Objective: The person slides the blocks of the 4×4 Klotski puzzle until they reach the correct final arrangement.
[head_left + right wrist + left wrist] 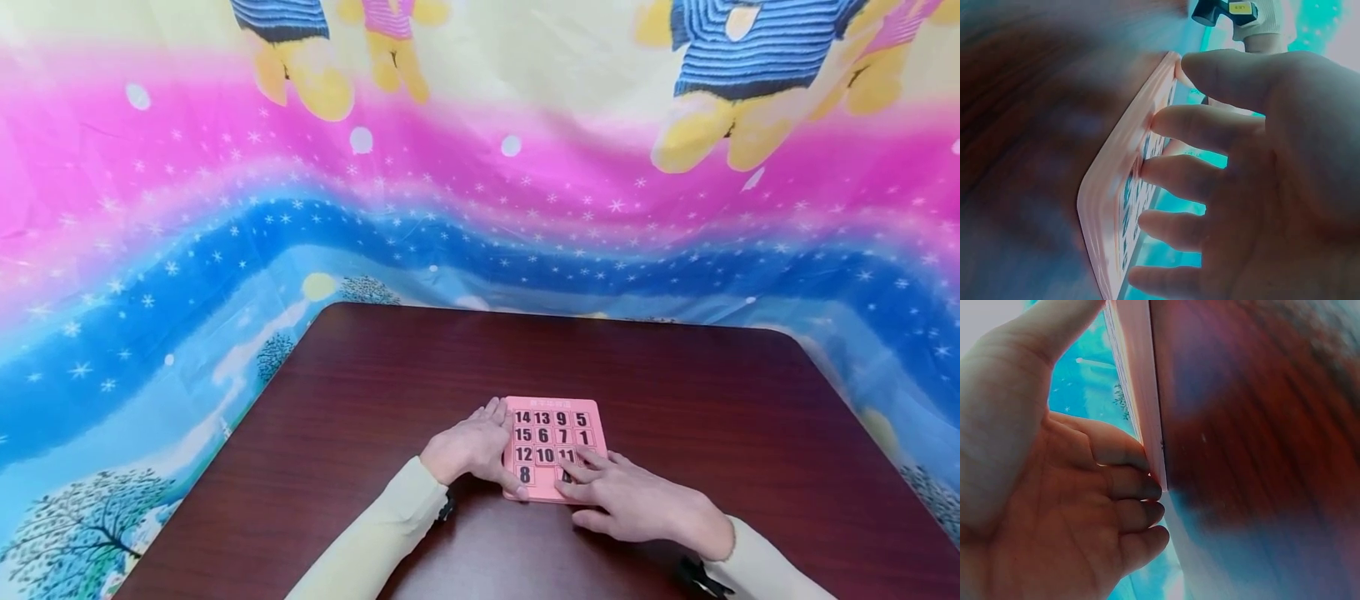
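Note:
A pink sliding number puzzle [543, 436] lies flat on the dark table, its tiles in rows with black numbers. My left hand [477, 447] lies along its left side, with the thumb at the near left corner. In the left wrist view, the fingertips meet the side wall of the puzzle [1141, 394]. My right hand [637, 498] reaches over the near right part with fingers spread, fingertips on the tiles. It covers some numbers there. A gap shows in the bottom row, right of the 8. The right wrist view shows the extended fingers [1179, 172] touching the puzzle's face.
The dark red-brown wooden table [375, 375] has rounded far corners. Behind it and along the sides hangs a colourful printed cloth [480, 183] with bears, snowflakes and trees. Black bands are worn at both wrists, over pale sleeves [375, 533].

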`<state>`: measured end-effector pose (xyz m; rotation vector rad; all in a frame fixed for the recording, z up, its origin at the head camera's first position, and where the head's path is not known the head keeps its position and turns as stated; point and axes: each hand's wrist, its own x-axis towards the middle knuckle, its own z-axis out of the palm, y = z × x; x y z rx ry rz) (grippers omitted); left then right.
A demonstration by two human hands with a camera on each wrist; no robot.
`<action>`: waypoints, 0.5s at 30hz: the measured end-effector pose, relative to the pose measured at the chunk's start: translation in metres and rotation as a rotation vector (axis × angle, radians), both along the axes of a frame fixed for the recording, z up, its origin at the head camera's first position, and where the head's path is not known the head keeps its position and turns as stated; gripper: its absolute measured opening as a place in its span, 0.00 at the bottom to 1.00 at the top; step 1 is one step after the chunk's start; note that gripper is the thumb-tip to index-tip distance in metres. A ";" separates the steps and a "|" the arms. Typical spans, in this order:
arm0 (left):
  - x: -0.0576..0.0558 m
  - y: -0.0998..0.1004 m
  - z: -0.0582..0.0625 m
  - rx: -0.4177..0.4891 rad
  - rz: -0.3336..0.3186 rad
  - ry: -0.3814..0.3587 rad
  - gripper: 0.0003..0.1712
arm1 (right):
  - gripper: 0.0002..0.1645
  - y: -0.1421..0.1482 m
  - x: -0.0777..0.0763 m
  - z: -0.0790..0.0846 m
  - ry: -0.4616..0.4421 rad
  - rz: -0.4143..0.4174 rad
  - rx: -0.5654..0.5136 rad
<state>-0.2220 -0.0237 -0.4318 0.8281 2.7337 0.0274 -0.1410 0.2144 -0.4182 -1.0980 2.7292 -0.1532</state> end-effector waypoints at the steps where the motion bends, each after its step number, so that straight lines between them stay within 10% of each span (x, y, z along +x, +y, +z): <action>1: 0.000 0.000 0.000 0.001 -0.002 0.000 0.75 | 0.27 0.001 0.000 0.000 -0.007 -0.006 0.001; 15: 0.000 0.000 0.001 -0.020 -0.023 0.020 0.77 | 0.31 -0.016 0.001 0.014 -0.052 -0.038 0.006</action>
